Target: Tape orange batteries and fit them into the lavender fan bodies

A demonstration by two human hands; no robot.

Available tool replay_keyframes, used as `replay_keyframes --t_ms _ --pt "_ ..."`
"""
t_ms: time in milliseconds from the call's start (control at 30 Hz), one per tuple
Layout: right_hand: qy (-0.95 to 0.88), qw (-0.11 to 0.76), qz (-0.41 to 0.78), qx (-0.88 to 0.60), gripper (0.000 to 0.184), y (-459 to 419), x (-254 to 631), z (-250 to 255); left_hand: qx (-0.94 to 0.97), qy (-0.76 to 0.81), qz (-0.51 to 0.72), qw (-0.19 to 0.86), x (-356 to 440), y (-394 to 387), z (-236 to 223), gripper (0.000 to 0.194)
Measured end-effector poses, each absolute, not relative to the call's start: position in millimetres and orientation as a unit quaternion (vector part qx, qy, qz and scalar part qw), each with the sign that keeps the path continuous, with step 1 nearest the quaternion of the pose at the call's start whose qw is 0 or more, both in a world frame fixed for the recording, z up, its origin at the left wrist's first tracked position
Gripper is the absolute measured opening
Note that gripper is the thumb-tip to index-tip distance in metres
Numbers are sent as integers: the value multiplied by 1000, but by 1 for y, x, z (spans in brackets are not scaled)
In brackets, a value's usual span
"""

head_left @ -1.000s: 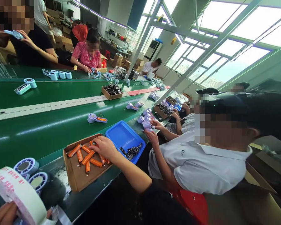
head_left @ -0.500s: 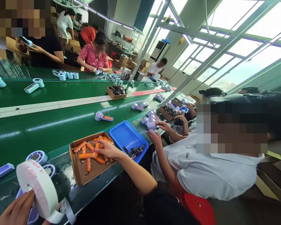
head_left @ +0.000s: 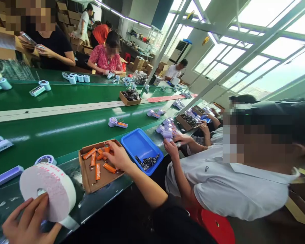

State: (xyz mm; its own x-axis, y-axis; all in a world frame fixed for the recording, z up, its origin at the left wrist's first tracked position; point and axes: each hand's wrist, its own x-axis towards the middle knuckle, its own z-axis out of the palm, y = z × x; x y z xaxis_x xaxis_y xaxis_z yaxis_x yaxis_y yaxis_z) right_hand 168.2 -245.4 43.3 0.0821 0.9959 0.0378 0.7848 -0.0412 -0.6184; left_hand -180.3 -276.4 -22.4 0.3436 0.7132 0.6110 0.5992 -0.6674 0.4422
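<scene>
My left hand [head_left: 27,220] is at the bottom left, fingers wrapped round a big white tape roll [head_left: 49,189] with pink print, held above the bench edge. A loose strip hangs from the roll. My right hand [head_left: 118,156] reaches into a cardboard box [head_left: 87,181] of orange cylindrical cells. Its fingers are curled down, pinching an orange cell [head_left: 103,149] at the box's far side. Other cells [head_left: 98,171] lie loose in the box.
A blue tray [head_left: 138,144] with dark metal parts sits right of the box. A co-worker in a white shirt [head_left: 228,189] handles lilac fan parts [head_left: 167,134] beside me. Green conveyor belts [head_left: 53,134] carry fan parts [head_left: 117,123]; other people work across them.
The tape roll has come up and to the right in my left hand. My right hand has shifted among the orange cells towards the box's far side.
</scene>
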Motion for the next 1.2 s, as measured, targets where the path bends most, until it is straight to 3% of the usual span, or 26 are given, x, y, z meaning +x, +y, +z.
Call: replay_keyframes --t_ms 67,200,300,433,600,700,867,967,1100,1200 --pt "-618 362 263 -647 46 -253 166 43 823 409 393 15 -175 -282 -6 92" --pt "-599 361 290 -653 40 -260 165 47 838 448 311 -10 -162 -294 24 68" --pt "-515 420 438 -606 54 -262 160 56 836 469 285 -5 -155 -299 39 56" --pt "-456 449 556 -530 61 -279 147 81 851 457 258 -26 -152 -304 49 62" --pt "-531 406 521 -531 51 -291 136 104 861 451 232 -47 -154 -308 48 62" --pt "-539 400 532 -516 41 -292 131 99 857 456 234 -45 -154 -308 47 61" --pt "-470 429 597 -489 50 -290 119 70 850 471 229 -64 -152 -308 48 64" --pt "-389 512 597 -479 52 -288 102 55 837 482 236 -104 -150 -314 39 58" --pt "-197 714 515 -431 59 -296 60 31 804 473 308 -188 -143 -317 10 59" --pt "-144 753 511 -387 61 -295 38 20 784 473 341 -215 -135 -317 -13 68"
